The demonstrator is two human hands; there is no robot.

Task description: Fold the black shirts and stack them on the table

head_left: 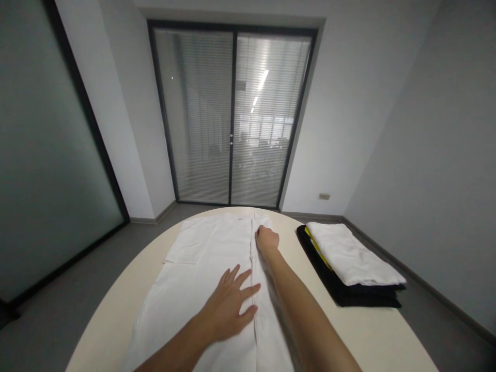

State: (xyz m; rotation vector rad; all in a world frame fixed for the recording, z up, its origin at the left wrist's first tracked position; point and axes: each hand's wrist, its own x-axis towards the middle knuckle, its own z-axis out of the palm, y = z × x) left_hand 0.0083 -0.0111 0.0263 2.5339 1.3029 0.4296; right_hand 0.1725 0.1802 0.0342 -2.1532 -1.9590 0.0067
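Note:
A white T-shirt (174, 310) lies spread over the round table, its short sleeve showing at the far left. Along its right side runs a lengthwise strip of cloth with a raised edge, which looks folded over. My left hand (234, 299) rests on the shirt with its fingers spread, the tips reaching that edge. Farther off, my right hand (267, 238) is closed on the shirt's cloth near the far right corner. My right forearm passes over the right border of the shirt and hides part of it.
The cream round table (112, 310) curves away at its far edge. To the right sits a stack of folded clothes (349, 253), white on top with yellow and black below. Beyond the table stand glass doors with blinds (232, 119).

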